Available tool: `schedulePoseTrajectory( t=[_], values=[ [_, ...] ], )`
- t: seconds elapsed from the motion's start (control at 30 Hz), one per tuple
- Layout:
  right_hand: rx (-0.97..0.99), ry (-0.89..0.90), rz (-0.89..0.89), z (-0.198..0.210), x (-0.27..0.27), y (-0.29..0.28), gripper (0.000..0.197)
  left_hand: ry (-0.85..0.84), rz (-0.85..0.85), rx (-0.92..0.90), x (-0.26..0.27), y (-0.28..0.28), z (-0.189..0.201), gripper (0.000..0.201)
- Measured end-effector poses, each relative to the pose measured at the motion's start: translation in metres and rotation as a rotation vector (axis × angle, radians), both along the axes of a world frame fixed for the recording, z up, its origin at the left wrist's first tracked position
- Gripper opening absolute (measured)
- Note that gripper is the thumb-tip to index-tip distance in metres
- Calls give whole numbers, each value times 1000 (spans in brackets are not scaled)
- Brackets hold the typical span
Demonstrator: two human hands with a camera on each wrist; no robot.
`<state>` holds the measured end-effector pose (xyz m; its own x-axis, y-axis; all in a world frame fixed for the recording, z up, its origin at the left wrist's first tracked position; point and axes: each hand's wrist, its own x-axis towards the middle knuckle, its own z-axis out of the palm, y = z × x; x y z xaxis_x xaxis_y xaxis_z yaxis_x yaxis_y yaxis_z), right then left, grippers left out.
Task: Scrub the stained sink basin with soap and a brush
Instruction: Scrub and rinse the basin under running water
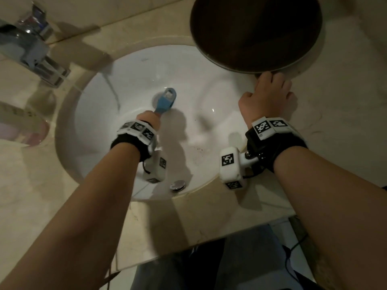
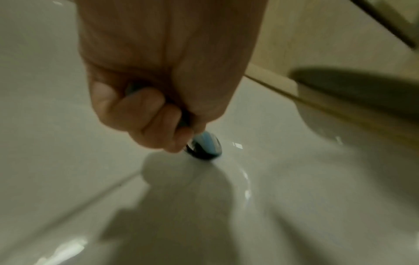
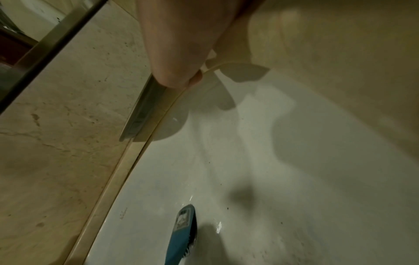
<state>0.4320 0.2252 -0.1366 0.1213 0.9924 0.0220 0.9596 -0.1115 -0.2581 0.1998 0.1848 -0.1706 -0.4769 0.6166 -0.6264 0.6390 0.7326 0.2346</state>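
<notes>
Item: scrubbing stroke, basin [image 1: 211, 95] floor
Our left hand [image 1: 147, 119] clenches the blue brush [image 1: 166, 100]; right hand [image 1: 267, 97], fingers relaxed, braces on the rim (next, we judge: dark specks nearer us)

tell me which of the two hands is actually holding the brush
The left hand, down inside the white basin, fingers wrapped round the blue brush handle. The right hand only rests on the basin's edge by the dark round pan.
</notes>
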Motion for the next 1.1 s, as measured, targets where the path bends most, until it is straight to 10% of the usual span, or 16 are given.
schedulePoseTrajectory(
  t=[0.17, 0.53, 1.1],
  values=[
    [1, 18, 7, 3, 0, -2, 36, -309, 146, 58, -18, -8, 16, 37],
    [-141, 330, -265, 24, -2, -23, 35, -468, -297, -468, -2, -50, 48, 35],
    [-28, 99, -163, 7, 1, -55, 29, -103, -212, -195, -8, -33, 61, 38]
  ],
)
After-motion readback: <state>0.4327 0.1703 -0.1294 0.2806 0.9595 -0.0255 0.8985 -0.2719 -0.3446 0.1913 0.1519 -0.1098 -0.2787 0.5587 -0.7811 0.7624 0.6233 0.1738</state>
